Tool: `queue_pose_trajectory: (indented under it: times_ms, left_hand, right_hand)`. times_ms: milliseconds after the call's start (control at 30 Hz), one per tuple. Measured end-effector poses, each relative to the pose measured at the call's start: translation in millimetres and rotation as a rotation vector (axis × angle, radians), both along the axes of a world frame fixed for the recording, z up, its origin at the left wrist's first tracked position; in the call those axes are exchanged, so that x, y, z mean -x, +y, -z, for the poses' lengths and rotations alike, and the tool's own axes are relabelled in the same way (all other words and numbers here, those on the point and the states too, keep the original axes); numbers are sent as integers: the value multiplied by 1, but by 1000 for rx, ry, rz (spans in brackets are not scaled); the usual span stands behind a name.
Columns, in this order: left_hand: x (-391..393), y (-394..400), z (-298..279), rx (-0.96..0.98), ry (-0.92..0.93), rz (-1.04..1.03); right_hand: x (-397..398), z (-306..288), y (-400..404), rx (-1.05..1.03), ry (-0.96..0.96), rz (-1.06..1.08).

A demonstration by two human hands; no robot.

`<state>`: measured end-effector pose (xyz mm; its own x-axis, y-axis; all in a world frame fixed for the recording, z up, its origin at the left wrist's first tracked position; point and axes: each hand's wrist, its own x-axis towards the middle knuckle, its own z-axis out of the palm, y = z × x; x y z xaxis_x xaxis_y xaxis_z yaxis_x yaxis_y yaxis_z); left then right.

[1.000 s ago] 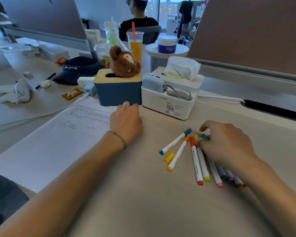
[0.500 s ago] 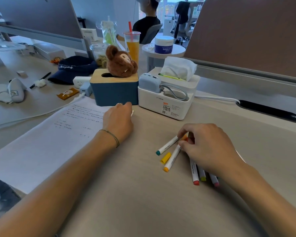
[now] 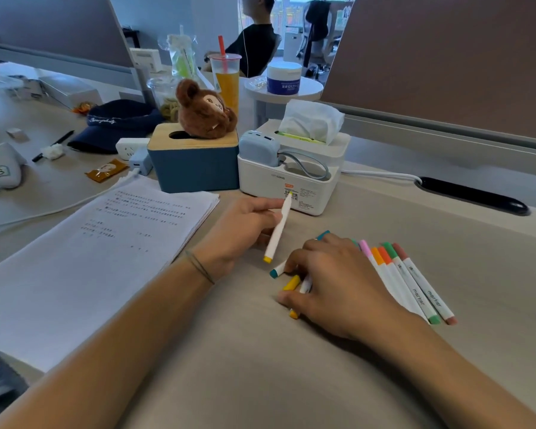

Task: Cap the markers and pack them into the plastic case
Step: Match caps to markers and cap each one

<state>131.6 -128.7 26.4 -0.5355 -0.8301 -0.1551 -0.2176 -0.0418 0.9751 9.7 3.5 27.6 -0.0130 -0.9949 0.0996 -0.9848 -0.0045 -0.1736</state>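
Your left hand (image 3: pixel 239 233) grips an uncapped yellow marker (image 3: pixel 278 230) above the desk (image 3: pixel 260 366). Your right hand (image 3: pixel 338 289), fingers curled, pinches the loose yellow cap (image 3: pixel 291 283) beside the capped markers (image 3: pixel 409 283).

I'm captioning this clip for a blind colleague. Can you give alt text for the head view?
The left hand holds an uncapped yellow marker above a desk, while the right hand reaches for a loose yellow cap beside a row of markers.
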Motion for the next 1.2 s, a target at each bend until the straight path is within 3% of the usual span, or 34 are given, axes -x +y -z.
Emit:
queue_pose_trajectory:
  times_ms: [133, 200, 367, 467, 600, 900, 1200]
  left_hand:
    - [-2, 3, 4, -1, 23, -39]
    - [-5, 4, 3, -13, 56, -56]
    - [-10, 6, -2, -7, 83, -13]
    - [-8, 13, -3, 21, 49, 66]
    - [-5, 23, -6, 60, -11, 161]
    - [-2, 29, -6, 123, -116, 225]
    - [-3, 28, -2, 168, -9, 234]
  right_hand:
    - [4, 2, 0, -20, -43, -30]
    - [10, 1, -3, -16, -172, -6]
    - [30, -16, -7, 109, -909, 233]
    - [44, -22, -6, 162, -1133, 329]
    - [56, -22, -6, 252, -1105, 413]
    - [54, -24, -6, 299, -1111, 350]
    - [50, -17, -7, 322, -871, 271]
